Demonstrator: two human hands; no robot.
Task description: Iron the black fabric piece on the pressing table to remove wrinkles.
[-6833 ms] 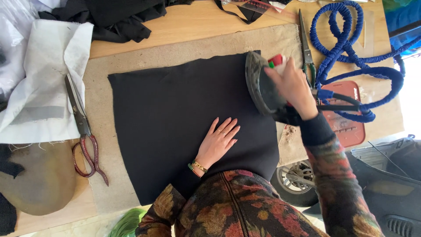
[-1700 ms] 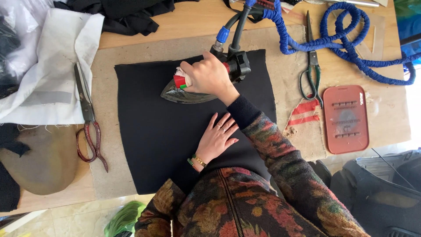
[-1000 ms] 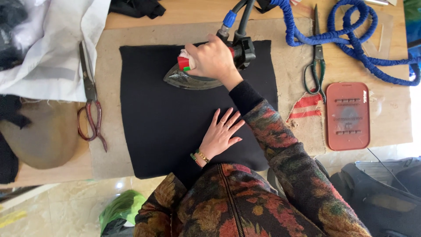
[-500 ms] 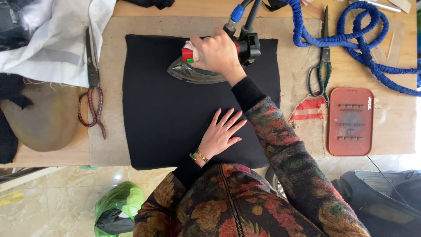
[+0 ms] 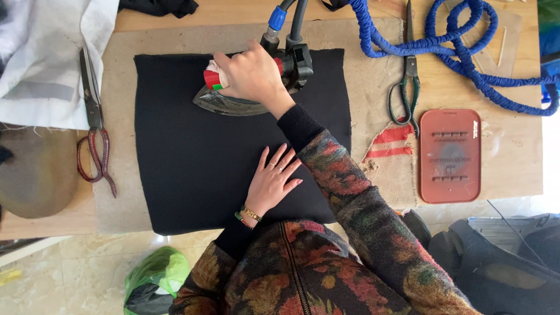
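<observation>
Wooden table [image 5: 513, 169] w/ a beige felt pad [image 5: 373, 64] over the middle. On the bare wood: red silicone mat [image 5: 450, 155] at right, blue coiled hose [image 5: 466, 52], white cloth [image 5: 41, 64] at left, brownish rounded piece [image 5: 35, 175], poss. a pressing cushion.

Count at this moment, seen from the head camera. Hands: two, the right hand [image 5: 252, 76] at 12 o'clock and the left hand [image 5: 273, 181] at centre. Irons: one, a steam iron [image 5: 245, 96] under the right hand. Black fabric panels: one, the black cloth [image 5: 192, 151] spread across centre. Scissors: two pairs, the red-handled scissors [image 5: 93, 125] at 9 o'clock and the green-handled scissors [image 5: 407, 87] at 2 o'clock. Blue hoses: one coiled blue hose [image 5: 461, 52] at 1 o'clock. Red rest pads: one red pad [image 5: 450, 154] at 3 o'clock. White cloths: one white cloth [image 5: 46, 64] at 10 o'clock. Green bags on the floor: one green bag [image 5: 154, 280] at 7 o'clock.
</observation>
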